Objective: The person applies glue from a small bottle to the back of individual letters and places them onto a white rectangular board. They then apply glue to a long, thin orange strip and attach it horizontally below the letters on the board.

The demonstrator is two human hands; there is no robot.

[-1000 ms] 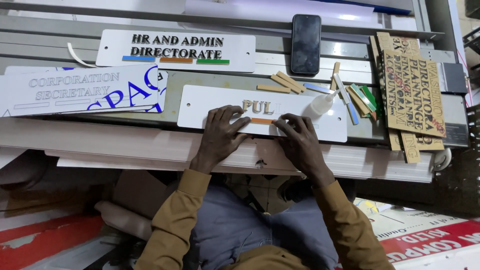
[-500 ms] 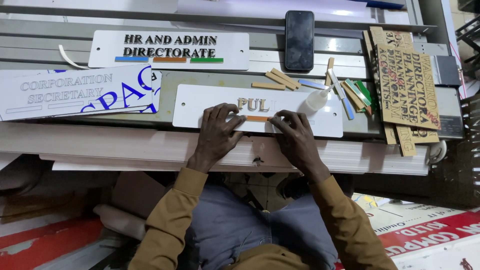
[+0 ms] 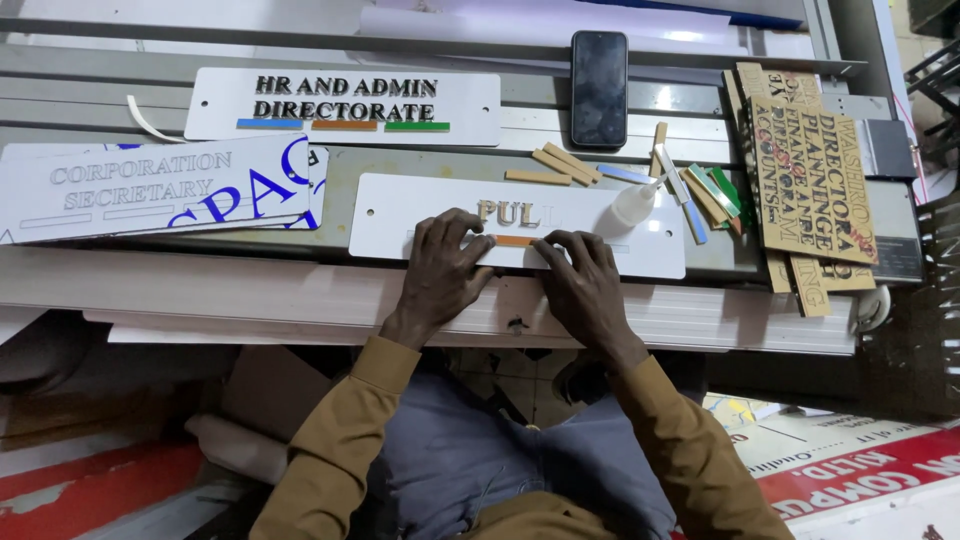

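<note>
Two hands down on the white sign plate [image 3: 400, 225] that lies flat on the desk [image 3: 300, 290], right in front of us. Our left hand [image 3: 440, 270] sits on the plate's near edge, fingers [image 3: 462, 235] spread loose and pressed flat, gripping nothing. Our right hand [image 3: 583, 280] is just beside it on the same edge, fingertips bent down onto the plate, and we can't tell if anything tiny is pinched under them. Between the two hands a short orange strip [image 3: 515, 241] shows on the plate, and just above that strip sit a few raised gold letters [image 3: 515, 211].

Going by the plate: a small white glue bottle [image 3: 632, 205] lies tipped at its top right, touching it. Loose wooden and coloured strips [image 3: 690, 185] are scattered just beyond the bottle. Further right is a brown board of cut-out letters [image 3: 810, 180]. Beyond the plate, a finished white sign [image 3: 340, 105] with dark letters, and a black phone [image 3: 599, 88] near that. Left of the plate, a pale sign with blue lettering [image 3: 160, 185].
</note>
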